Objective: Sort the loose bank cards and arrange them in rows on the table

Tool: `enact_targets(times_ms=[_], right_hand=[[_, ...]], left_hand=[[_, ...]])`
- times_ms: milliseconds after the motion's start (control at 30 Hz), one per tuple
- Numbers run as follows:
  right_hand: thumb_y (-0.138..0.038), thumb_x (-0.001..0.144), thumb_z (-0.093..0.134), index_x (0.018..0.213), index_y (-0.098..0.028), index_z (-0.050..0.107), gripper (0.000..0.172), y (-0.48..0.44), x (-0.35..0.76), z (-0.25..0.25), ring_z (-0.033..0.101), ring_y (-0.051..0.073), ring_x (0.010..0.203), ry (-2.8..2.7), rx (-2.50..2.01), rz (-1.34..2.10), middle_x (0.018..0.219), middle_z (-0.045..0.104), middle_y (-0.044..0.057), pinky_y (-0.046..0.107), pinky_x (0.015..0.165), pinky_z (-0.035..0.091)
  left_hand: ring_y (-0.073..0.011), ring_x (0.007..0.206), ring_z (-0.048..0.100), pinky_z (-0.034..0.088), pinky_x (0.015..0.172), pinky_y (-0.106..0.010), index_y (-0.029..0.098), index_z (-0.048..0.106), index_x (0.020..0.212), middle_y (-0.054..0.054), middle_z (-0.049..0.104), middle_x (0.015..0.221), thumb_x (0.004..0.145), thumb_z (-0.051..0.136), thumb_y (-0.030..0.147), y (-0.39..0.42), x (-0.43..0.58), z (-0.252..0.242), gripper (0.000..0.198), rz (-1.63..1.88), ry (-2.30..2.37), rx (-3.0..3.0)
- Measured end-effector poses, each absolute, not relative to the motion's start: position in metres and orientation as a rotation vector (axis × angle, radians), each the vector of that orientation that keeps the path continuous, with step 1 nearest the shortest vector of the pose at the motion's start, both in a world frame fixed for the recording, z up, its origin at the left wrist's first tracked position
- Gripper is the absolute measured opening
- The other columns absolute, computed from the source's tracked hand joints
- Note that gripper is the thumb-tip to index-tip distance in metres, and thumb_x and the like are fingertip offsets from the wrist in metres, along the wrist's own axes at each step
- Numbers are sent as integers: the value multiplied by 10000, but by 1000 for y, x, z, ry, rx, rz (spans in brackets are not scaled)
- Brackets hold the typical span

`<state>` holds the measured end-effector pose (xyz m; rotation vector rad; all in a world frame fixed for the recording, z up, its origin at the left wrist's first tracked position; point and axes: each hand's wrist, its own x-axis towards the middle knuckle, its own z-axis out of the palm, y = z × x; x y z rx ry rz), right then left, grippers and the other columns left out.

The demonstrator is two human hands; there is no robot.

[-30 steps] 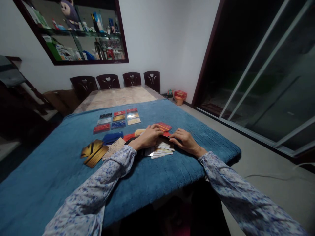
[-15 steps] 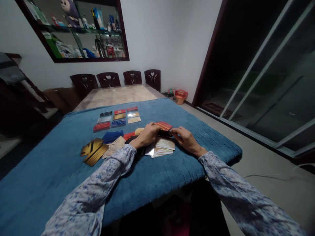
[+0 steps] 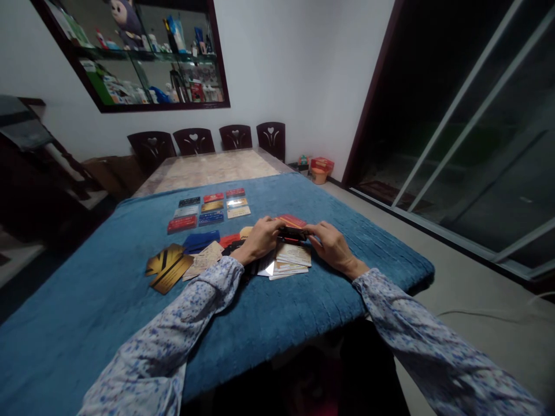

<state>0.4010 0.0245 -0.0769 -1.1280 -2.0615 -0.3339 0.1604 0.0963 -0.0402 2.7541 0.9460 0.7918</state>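
Note:
Above the near part of the table, a dark card-sized piece (image 3: 293, 233) is held between my two hands, with a strip of red along its lower edge. It looks like a black card or a few together. My left hand (image 3: 261, 238) pinches its left end, and my right hand (image 3: 333, 245) its right end. Just beneath lie whitish cards (image 3: 292, 255) in a loose fan. Red cards (image 3: 291, 220) lie behind the hands. To the left are gold cards (image 3: 170, 271), beige cards (image 3: 206, 259) and blue cards (image 3: 200, 240), partly overlapping.
Cards in three columns, among them a red card (image 3: 182, 223) and a blue card (image 3: 211, 217), lie farther back on the blue cloth (image 3: 277, 323). Beyond is the bare tabletop (image 3: 217, 164), with chairs (image 3: 194, 141) along the wall. A sliding glass door (image 3: 472, 144) stands right.
The black piece has tilted between my fingers, so a red strip now shows along its lower edge. Both hands keep their grip; the whole view has shifted slightly.

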Motion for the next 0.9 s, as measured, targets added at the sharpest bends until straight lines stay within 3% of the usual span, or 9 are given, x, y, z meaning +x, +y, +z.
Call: enact_targets(times_ms=[267,900], right_hand=[[-232,954,555,1223,-154,635,291,24,394,-75,549,310,1026,-2099,-1230,-657,1141,683,170,425,832,430],[-218,931,558,1254,-180,605,328,43,390,-70,504,315,1045,-2103,-1219,-742,1172,613,162,437,858,406]], left_hand=[[-217,871,587,517,819,-343,178,700,1078,-79,634,913,883,473,70,94,160,-36,318,798,957,2756],[-230,911,595,515,838,-348,165,665,1090,-86,610,965,891,491,56,96,158,-31,286,837,1051,2723]])
